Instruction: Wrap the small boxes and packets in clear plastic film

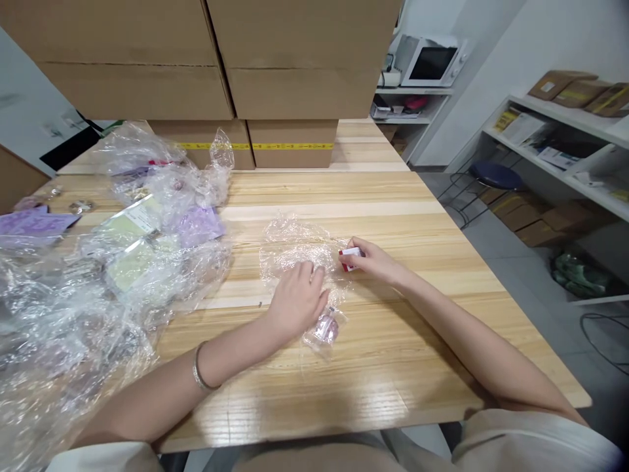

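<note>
My right hand (376, 262) pinches a small red-and-white box (350, 252) between thumb and fingers, just above the table. To its left, a crumpled sheet of clear plastic wrap (289, 242) lies spread on the wood. My left hand (298, 298) rests palm down at the near edge of this sheet, fingers slightly bent and apart, with nothing visible in it. Close below the left fingertips is a small clear bag (326, 328) with a shiny pinkish-purple item inside. The print on the box is too small to read.
Clear plastic film (98, 334) heaps over the table's left side, around purple packets (199, 226) and yellow-green labelled packs (130, 219). Large cardboard boxes (295, 85) stand stacked at the back. The wooden table (442, 262) ends at the right, beyond which stands a stool (495, 176).
</note>
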Tool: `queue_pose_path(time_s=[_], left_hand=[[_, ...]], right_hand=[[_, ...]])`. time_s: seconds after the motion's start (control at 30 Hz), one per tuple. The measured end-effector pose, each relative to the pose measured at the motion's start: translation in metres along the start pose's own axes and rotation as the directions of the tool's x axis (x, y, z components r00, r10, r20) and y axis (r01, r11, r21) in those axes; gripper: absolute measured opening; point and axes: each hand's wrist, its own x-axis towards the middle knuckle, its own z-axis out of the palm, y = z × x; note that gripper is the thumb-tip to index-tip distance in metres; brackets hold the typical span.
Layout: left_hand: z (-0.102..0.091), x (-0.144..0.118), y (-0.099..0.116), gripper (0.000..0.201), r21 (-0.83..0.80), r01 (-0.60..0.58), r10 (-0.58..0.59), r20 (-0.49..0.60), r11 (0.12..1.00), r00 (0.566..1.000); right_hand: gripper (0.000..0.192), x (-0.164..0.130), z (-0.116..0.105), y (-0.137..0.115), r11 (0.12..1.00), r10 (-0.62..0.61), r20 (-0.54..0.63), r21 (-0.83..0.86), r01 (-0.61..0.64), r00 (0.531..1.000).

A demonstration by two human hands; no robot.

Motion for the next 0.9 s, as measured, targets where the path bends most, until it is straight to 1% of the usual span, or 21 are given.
queue_pose_path(time_s=[0.03, 0.1, 0.17, 0.2, 0.23, 0.3, 0.33, 0.37, 0.4, 0.43, 0.5, 0.53, 0.57, 0.6, 0.63, 0.67, 0.73, 0.77, 0.8, 0.87, 0.9], left_hand=[[0.001, 0.001, -0.003, 0.031, 0.032, 0.064, -0.064, -0.006, 0.997, 0.998], [0.003, 0.004, -0.012, 0.029, 0.045, 0.138, -0.138, 0.013, 0.989, 0.990], [0.003, 0.008, -0.024, 0.022, -0.026, 0.186, -0.185, 0.043, 0.982, 0.982], [0.004, 0.010, -0.030, 0.022, -0.102, 0.211, -0.207, 0.049, 0.972, 0.977], [0.004, 0.011, -0.035, 0.022, -0.201, 0.232, -0.228, 0.042, 0.952, 0.973], [0.005, 0.015, -0.043, 0.022, -0.433, 0.246, -0.275, -0.006, 0.867, 0.961], [0.006, 0.016, -0.046, 0.020, -0.550, 0.235, -0.301, -0.032, 0.802, 0.953], [0.007, 0.018, -0.047, 0.019, -0.667, 0.214, -0.329, -0.048, 0.714, 0.943], [0.007, 0.020, -0.048, 0.018, -0.781, 0.186, -0.358, -0.052, 0.597, 0.932], [0.007, 0.022, -0.047, 0.017, -0.879, 0.152, -0.388, -0.041, 0.452, 0.921], [0.006, 0.026, -0.045, 0.015, -0.985, 0.085, -0.457, 0.006, 0.152, 0.890], [0.005, 0.028, -0.045, 0.014, -0.998, 0.055, -0.502, 0.026, 0.042, 0.865], [0.005, 0.030, -0.047, 0.014, -0.999, 0.032, -0.557, 0.037, -0.018, 0.830], [0.004, 0.032, -0.050, 0.014, -0.999, 0.023, -0.614, 0.036, -0.028, 0.788], [0.004, 0.033, -0.057, 0.013, -1.000, 0.028, -0.670, 0.019, 0.003, 0.742], [0.005, 0.033, -0.066, 0.012, -0.996, 0.047, -0.717, -0.017, 0.069, 0.697], [0.008, 0.033, -0.088, 0.009, -0.954, 0.128, -0.766, -0.133, 0.270, 0.629], [0.010, 0.032, -0.100, 0.010, -0.902, 0.183, -0.757, -0.203, 0.392, 0.621], [0.011, 0.031, -0.111, 0.015, -0.833, 0.245, -0.736, -0.252, 0.495, 0.629], [0.011, 0.028, -0.126, 0.030, -0.638, 0.359, -0.666, -0.337, 0.681, 0.666], [0.009, 0.027, -0.128, 0.038, -0.527, 0.396, -0.625, -0.380, 0.752, 0.682]], right_hand=[[0.033, -0.004, 0.001, -0.003, 0.994, -0.018, -0.017, -0.104, 0.016, 1.000], [0.037, -0.016, 0.003, -0.011, 0.954, -0.061, -0.012, -0.296, 0.055, 0.998], [0.045, -0.030, 0.007, -0.019, 0.905, -0.116, 0.106, -0.399, 0.149, 0.988], [0.047, -0.036, 0.010, -0.022, 0.880, -0.154, 0.209, -0.416, 0.230, 0.966], [0.047, -0.042, 0.013, -0.025, 0.849, -0.199, 0.316, -0.417, 0.324, 0.928], [0.041, -0.050, 0.022, -0.028, 0.755, -0.289, 0.479, -0.418, 0.505, 0.829], [0.040, -0.053, 0.027, -0.028, 0.694, -0.325, 0.524, -0.433, 0.575, 0.787], [0.042, -0.054, 0.033, -0.028, 0.634, -0.350, 0.551, -0.457, 0.624, 0.758], [0.045, -0.054, 0.038, -0.026, 0.582, -0.365, 0.562, -0.485, 0.653, 0.743], [0.046, -0.055, 0.042, -0.025, 0.540, -0.372, 0.567, -0.512, 0.668, 0.735], [0.040, -0.054, 0.047, -0.023, 0.488, -0.356, 0.572, -0.561, 0.669, 0.739], [0.035, -0.054, 0.049, -0.022, 0.475, -0.342, 0.566, -0.585, 0.657, 0.751], [0.030, -0.053, 0.048, -0.021, 0.467, -0.328, 0.555, -0.607, 0.642, 0.764], [0.028, -0.052, 0.047, -0.021, 0.466, -0.317, 0.544, -0.624, 0.627, 0.777], [0.028, -0.050, 0.045, -0.021, 0.475, -0.309, 0.533, -0.631, 0.614, 0.787], [0.029, -0.048, 0.042, -0.021, 0.496, -0.299, 0.525, -0.628, 0.600, 0.796], [0.031, -0.043, 0.036, -0.021, 0.565, -0.265, 0.525, -0.595, 0.571, 0.809], [0.030, -0.041, 0.033, -0.021, 0.604, -0.241, 0.529, -0.575, 0.552, 0.814], [0.029, -0.038, 0.031, -0.022, 0.637, -0.215, 0.531, -0.559, 0.530, 0.819], [0.027, -0.036, 0.030, -0.023, 0.681, -0.177, 0.528, -0.543, 0.491, 0.830], [0.025, -0.036, 0.029, -0.024, 0.693, -0.168, 0.522, -0.541, 0.476, 0.837]])
